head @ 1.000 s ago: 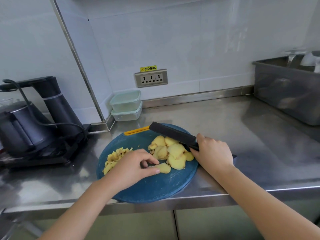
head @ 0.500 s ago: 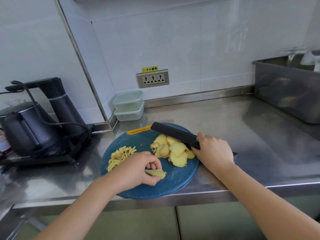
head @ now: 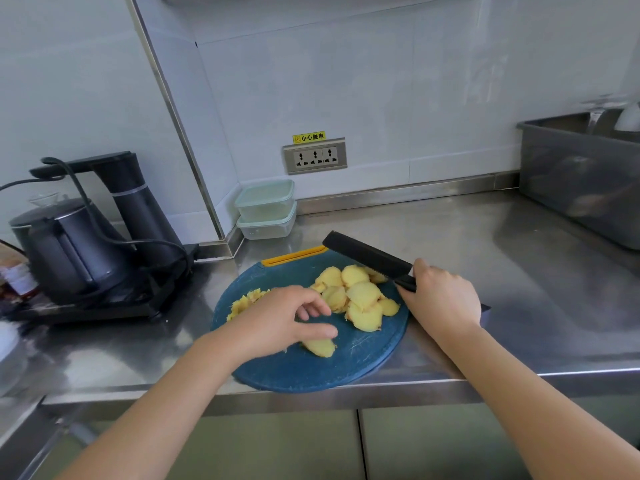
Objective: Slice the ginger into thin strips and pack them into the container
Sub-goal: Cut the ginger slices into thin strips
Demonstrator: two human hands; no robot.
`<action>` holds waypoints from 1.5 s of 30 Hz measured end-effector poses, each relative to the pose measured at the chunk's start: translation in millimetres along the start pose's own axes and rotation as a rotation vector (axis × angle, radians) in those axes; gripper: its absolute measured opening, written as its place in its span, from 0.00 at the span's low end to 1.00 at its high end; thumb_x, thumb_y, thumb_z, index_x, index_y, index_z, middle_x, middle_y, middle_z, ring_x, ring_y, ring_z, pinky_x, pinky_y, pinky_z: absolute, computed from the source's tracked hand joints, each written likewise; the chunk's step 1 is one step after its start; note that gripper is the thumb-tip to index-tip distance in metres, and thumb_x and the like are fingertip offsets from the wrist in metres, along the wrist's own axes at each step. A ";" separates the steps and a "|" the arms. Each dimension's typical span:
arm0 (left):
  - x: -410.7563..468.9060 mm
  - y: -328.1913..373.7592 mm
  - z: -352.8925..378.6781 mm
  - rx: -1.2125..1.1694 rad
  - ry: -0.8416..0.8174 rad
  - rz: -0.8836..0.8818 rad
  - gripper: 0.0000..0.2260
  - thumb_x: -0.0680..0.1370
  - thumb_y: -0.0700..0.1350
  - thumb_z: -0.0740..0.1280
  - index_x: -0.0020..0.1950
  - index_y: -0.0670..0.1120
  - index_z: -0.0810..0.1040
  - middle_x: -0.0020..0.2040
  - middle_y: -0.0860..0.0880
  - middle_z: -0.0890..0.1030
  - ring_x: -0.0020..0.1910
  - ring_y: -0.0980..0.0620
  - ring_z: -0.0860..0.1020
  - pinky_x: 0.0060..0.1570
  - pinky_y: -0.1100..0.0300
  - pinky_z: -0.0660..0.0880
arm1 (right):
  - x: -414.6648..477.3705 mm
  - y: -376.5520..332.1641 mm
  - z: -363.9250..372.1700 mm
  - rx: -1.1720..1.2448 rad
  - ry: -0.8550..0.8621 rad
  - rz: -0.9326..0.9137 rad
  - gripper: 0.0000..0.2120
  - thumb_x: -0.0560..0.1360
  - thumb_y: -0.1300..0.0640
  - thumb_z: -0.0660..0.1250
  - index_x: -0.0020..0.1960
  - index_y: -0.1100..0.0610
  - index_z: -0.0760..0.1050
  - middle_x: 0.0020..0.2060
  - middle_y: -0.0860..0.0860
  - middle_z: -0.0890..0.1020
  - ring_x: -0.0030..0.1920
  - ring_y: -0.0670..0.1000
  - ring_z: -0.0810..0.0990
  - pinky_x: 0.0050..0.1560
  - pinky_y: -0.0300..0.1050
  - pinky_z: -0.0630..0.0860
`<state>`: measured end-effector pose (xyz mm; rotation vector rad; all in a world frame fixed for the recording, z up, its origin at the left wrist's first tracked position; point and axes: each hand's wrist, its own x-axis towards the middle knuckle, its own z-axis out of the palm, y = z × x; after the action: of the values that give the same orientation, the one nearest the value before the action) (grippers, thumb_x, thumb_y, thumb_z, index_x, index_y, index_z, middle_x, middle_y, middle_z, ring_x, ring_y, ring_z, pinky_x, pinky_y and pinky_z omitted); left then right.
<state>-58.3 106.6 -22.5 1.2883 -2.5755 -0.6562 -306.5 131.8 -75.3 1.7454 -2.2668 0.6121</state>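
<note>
A round blue cutting board [head: 346, 368] lies at the counter's front edge. A heap of yellow ginger slices [head: 360, 296] sits on its right half. Cut ginger strips [head: 242, 303] lie at its left edge, partly hidden by my left hand. A single ginger slice [head: 320, 347] rests near the board's middle, and my left hand [head: 284, 320] hovers on it, thumb lying along the slice and fingers loosely spread. My right hand [head: 440, 299] grips the handle of a black cleaver [head: 363, 254], whose blade is raised behind the heap. Two stacked lidded containers [head: 266, 209] stand in the corner.
A black kettle and water dispenser [head: 86, 237] with cables stand on a tray at the left. A grey bin [head: 581, 178] sits at the far right. A wall socket [head: 314, 156] is mounted behind. The steel counter [head: 485, 271] stretches between board and bin.
My left hand pulled one ginger slice out of the heap toward the board's near side, and its fingers have since loosened. The cleaver and right hand stayed in place.
</note>
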 end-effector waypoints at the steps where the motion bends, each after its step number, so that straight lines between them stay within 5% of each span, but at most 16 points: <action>1: 5.3 0.5 -0.8 -0.002 0.053 0.006 0.11 0.72 0.57 0.72 0.52 0.58 0.78 0.49 0.60 0.78 0.48 0.63 0.75 0.47 0.66 0.74 | 0.5 0.1 0.1 -0.002 -0.004 -0.001 0.14 0.79 0.43 0.59 0.46 0.54 0.63 0.36 0.47 0.72 0.38 0.54 0.78 0.33 0.43 0.67; 10: 40.7 1.8 13.3 -0.024 0.123 0.002 0.16 0.71 0.50 0.75 0.57 0.54 0.78 0.50 0.58 0.77 0.45 0.62 0.76 0.41 0.72 0.69 | 1.5 0.5 2.0 -0.024 -0.014 -0.027 0.14 0.79 0.43 0.58 0.46 0.53 0.62 0.41 0.49 0.79 0.40 0.54 0.80 0.34 0.43 0.68; 16: 43.8 -4.2 14.8 -0.089 0.183 0.000 0.10 0.73 0.48 0.72 0.54 0.52 0.82 0.43 0.61 0.79 0.41 0.64 0.77 0.39 0.78 0.69 | 2.8 1.1 3.1 -0.024 -0.006 -0.032 0.14 0.79 0.43 0.58 0.46 0.53 0.62 0.40 0.49 0.79 0.40 0.54 0.80 0.35 0.43 0.69; 29: -12.6 -3.0 12.0 0.112 0.454 -0.022 0.06 0.75 0.47 0.70 0.51 0.55 0.83 0.38 0.60 0.75 0.38 0.63 0.74 0.39 0.70 0.70 | 3.8 1.2 3.9 -0.037 0.008 -0.043 0.14 0.79 0.43 0.59 0.50 0.54 0.68 0.40 0.49 0.80 0.40 0.54 0.80 0.34 0.43 0.68; 35: -32.6 0.8 22.7 0.157 0.366 0.140 0.03 0.74 0.46 0.71 0.45 0.53 0.79 0.40 0.63 0.74 0.45 0.65 0.74 0.41 0.73 0.68 | 3.6 0.8 2.5 -0.029 0.002 -0.039 0.14 0.78 0.44 0.59 0.51 0.55 0.69 0.41 0.50 0.80 0.41 0.54 0.80 0.35 0.43 0.70; 45: -32.5 -3.8 22.9 0.149 0.196 0.103 0.03 0.75 0.52 0.69 0.46 0.58 0.75 0.46 0.62 0.76 0.48 0.64 0.74 0.49 0.66 0.73 | 2.7 0.3 0.2 -0.025 -0.012 -0.038 0.14 0.79 0.44 0.59 0.52 0.55 0.69 0.42 0.51 0.80 0.42 0.54 0.80 0.36 0.43 0.69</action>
<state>-44.1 137.3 -43.5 1.1866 -2.5467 -0.3068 -307.6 129.4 -74.4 1.7813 -2.2338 0.5652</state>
